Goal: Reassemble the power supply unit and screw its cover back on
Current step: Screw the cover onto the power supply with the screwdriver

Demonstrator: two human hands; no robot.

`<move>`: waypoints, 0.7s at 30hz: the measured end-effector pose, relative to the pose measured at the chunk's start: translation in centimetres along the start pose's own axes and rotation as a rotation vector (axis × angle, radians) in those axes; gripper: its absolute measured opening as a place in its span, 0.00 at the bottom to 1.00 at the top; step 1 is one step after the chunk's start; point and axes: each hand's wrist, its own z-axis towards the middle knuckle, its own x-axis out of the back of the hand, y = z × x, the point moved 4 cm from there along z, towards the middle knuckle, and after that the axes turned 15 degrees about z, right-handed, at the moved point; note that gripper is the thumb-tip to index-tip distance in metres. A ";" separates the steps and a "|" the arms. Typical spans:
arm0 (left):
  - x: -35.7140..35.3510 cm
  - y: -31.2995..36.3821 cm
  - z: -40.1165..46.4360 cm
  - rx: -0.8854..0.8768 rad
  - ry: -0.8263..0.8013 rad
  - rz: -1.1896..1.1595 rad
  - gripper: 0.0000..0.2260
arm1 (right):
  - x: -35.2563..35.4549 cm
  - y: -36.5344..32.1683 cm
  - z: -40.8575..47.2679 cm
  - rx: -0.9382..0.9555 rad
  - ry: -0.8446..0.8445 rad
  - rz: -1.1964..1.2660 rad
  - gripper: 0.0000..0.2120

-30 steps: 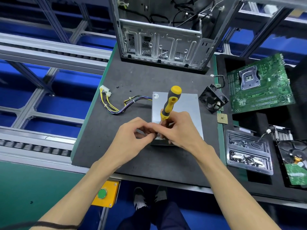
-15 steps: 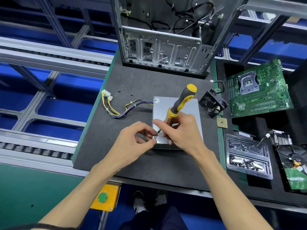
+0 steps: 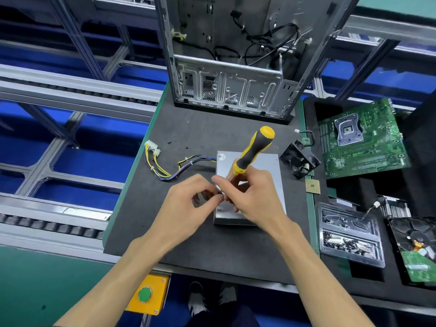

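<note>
Dark counter (image 3: 200, 246), power supply unit (image 3: 259, 166) lying flat.
Right hand (image 3: 250, 199) grips tilted screwdriver (image 3: 253, 149); left hand (image 3: 186, 204) pinches at its tip, over the unit's near-left corner.

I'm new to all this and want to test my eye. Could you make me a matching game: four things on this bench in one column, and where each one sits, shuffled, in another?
Things:
1. screwdriver
2. cooling fan
3. wire bundle
4. push button

Places:
A. on the yellow box at the bench's near edge
B. in the right hand, tilted over the power supply unit
C. on the mat left of the power supply unit
D. on the mat right of the power supply unit

Pairs: 1-B, 2-D, 3-C, 4-A
</note>
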 end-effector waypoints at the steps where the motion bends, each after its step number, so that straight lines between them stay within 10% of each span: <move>1: 0.1 0.2 0.1 -0.025 0.006 0.021 0.03 | 0.0 -0.2 0.1 0.014 0.005 -0.003 0.12; 21: -0.1 -1.0 0.7 -0.069 -0.256 0.140 0.11 | 1.7 1.5 -0.3 -0.052 0.087 0.110 0.10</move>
